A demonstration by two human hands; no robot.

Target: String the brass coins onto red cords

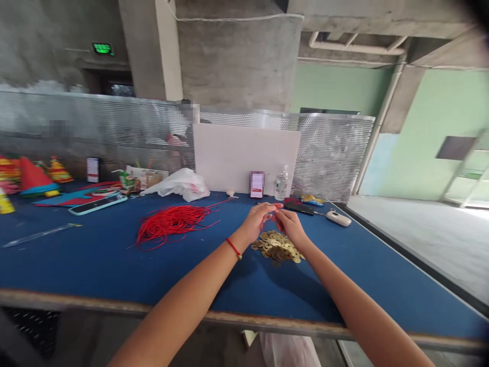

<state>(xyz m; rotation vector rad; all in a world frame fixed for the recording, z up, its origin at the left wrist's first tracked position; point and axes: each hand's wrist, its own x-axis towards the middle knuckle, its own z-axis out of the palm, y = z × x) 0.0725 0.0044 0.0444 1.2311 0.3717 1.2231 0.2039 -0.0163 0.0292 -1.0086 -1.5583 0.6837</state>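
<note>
Red thin cord (pixel 266 218) was pinched between the fingertips of both hands, up over the blue table, its short length mostly hidden by the fingers. The left hand (pixel 254 224), with a red string bracelet (pixel 233 248) at the wrist, and the right hand (pixel 290 228) met in a narrow grip; whether anything small sat inside it could not be made out. Directly below and touching neither hand lay a loose heap of small brass coins (pixel 275 247), the lower ones hidden by those on top. To the left, a tangled bundle of red cord (pixel 171 224) lay on the blue tabletop (pixel 114 270). Just past the hands were a black phone (pixel 298 208) and a white corded device (pixel 338 218), hard to identify. Farther back stood a clear plastic water bottle (pixel 281 182), a phone with a pixelated screen (pixel 256 184), and a white plastic bag (pixel 179 184). Colourful paper cones (pixel 34 178) sat at the left edge, partly cut off. Both forearms ran out of the bottom of the frame.
</note>
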